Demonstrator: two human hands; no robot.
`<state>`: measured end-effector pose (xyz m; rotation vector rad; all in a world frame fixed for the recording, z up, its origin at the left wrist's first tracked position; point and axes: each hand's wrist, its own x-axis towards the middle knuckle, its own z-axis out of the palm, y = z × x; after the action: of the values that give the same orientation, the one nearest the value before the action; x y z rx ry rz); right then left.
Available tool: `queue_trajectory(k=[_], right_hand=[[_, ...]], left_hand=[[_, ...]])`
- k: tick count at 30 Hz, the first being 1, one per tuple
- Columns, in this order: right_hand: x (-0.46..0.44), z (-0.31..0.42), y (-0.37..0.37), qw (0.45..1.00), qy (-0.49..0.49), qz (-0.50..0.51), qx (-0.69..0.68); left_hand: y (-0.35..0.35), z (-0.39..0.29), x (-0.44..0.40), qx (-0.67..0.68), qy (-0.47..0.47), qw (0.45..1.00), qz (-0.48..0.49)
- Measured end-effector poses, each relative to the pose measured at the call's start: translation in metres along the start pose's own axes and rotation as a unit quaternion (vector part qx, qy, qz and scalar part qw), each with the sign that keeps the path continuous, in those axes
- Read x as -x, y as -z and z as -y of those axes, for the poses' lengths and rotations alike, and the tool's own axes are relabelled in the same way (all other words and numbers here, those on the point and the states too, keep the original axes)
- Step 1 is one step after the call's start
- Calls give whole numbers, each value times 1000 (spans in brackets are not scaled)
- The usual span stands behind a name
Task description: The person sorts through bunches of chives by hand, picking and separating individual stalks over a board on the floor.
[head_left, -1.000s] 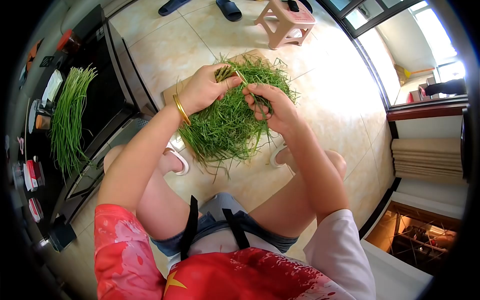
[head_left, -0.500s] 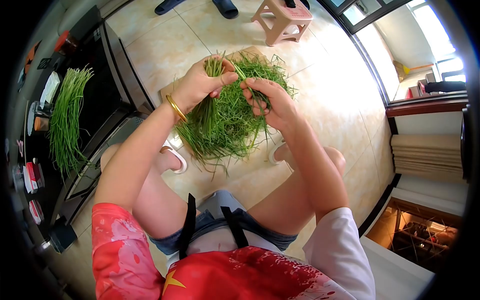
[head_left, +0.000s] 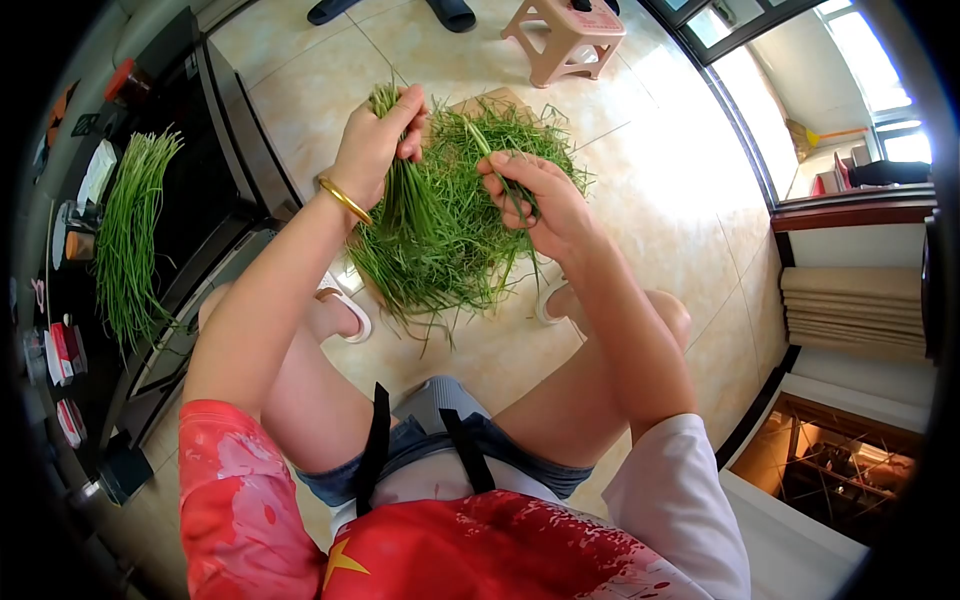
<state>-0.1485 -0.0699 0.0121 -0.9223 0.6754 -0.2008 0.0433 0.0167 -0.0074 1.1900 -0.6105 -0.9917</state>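
Note:
My left hand (head_left: pixel 375 145), with a gold bangle at the wrist, is closed around a bundle of green chives (head_left: pixel 410 205). Pale stem ends stick out above the fist, and the long leaves hang down over the pile. My right hand (head_left: pixel 535 195) pinches a few chive stalks (head_left: pixel 479 138) between thumb and fingers, their pale ends pointing up and left. Below both hands, a loose, tangled heap of chives (head_left: pixel 480 255) lies on a piece of cardboard (head_left: pixel 497 98) on the floor. The two hands are apart.
On the black cabinet (head_left: pixel 195 165) to the left lies another neat bunch of chives (head_left: pixel 130 240), near a red-lidded jar (head_left: pixel 128 84) and small packets. A pink plastic stool (head_left: pixel 562 40) and dark slippers (head_left: pixel 452 14) are beyond the heap. Glass doors (head_left: pixel 725 30) stand at the upper right.
My left hand has moved left and slightly up with its bundle, away from my right hand. The right hand stays nearly in place, holding its few stalks.

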Motion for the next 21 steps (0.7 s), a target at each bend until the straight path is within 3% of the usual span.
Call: queue_trajectory(k=[2,5,10,15,21], right_hand=[[-1,0,3,1000,17,1,-15],[-5,-1,6,1000,22,12,-19],[-4,0,-1,999,0,32,-17],[-3,-1,2,1000,-1,24,-14],[-1,0,1,1000,15,7,16]], left_hand=[[-8,-8,7,1,56,998,18],[-18,-3,13,-21,46,995,92],[-20,0,11,-53,57,994,82],[-2,-4,-2,10,-9,1000,-24],[-20,-3,15,-57,52,995,64]])
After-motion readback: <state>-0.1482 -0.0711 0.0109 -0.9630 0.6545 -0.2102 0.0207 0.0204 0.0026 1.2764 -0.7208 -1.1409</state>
